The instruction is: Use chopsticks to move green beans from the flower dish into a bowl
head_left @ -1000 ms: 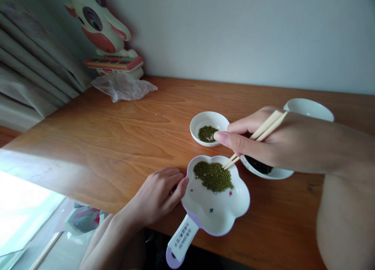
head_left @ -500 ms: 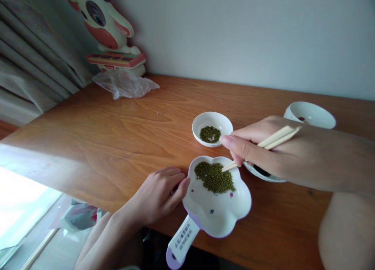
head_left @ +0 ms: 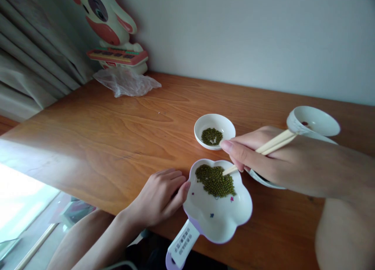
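Note:
My right hand (head_left: 258, 156) is closed around a pair of wooden chopsticks (head_left: 275, 143). Their tips reach into green mung beans (head_left: 216, 181) heaped at the far side of a white, flower-shaped dish (head_left: 222, 225) with a purple rim and a labelled handle (head_left: 184, 242). Whether a bean is between the tips I cannot tell. My left hand (head_left: 162, 195) rests on the table at the dish's left side, fingers loosely bent and thumb at the rim. Just beyond the dish stands a small white bowl (head_left: 202, 125) holding more mung beans.
A white bowl (head_left: 319, 119) with something reddish-brown inside stands at the back right. Another bowl (head_left: 271, 184) is mostly hidden under my right hand. A crumpled plastic bag (head_left: 127, 84) lies before a cow-shaped toy keyboard (head_left: 117, 55) on the wooden table (head_left: 117, 133).
The view has shifted slightly. My right hand stays over the dish, the chopstick tips still among the beans. The left hand keeps its place at the rim.

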`<state>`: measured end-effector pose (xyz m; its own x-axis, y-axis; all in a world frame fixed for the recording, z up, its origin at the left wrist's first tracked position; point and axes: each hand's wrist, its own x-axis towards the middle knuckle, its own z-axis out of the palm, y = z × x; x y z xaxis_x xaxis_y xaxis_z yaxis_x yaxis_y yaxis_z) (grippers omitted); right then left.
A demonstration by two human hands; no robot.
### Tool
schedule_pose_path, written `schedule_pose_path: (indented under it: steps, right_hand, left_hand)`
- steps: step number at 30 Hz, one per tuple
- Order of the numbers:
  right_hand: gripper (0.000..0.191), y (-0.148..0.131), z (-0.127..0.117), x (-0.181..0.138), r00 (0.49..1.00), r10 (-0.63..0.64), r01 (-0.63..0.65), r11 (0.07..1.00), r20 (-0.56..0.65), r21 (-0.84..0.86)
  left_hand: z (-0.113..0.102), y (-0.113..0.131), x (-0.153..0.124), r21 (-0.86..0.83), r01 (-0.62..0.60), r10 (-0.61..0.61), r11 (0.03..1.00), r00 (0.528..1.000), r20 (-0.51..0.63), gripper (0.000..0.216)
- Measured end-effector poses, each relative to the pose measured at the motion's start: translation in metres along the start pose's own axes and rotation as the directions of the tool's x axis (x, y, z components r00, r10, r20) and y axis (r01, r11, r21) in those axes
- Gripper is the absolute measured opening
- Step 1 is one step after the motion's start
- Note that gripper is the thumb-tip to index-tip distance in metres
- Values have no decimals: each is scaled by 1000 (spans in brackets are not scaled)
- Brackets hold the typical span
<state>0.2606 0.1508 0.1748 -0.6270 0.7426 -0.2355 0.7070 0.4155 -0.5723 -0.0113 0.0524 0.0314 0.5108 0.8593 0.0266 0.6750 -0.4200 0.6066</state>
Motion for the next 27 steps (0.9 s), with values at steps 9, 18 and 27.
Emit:
schedule_pose_path:
  steps: [9, 18, 27]
  right_hand:
    - [57, 7, -5, -4, 999, 47, -46, 998, 13, -32]
    - [60, -3, -7, -2, 993, 97, -98, 995, 65, 4]
    - [58, -6, -9, -8, 991, 117, -120, 991, 64, 52]
  left_hand:
    - [0, -1, 2, 21, -26, 26, 999, 1000, -15, 37]
    - [-5, -8, 10, 122, -173, 176, 977, 984, -13, 37]
    - [-5, -10, 10, 115, -176, 178, 978, 984, -5, 37]
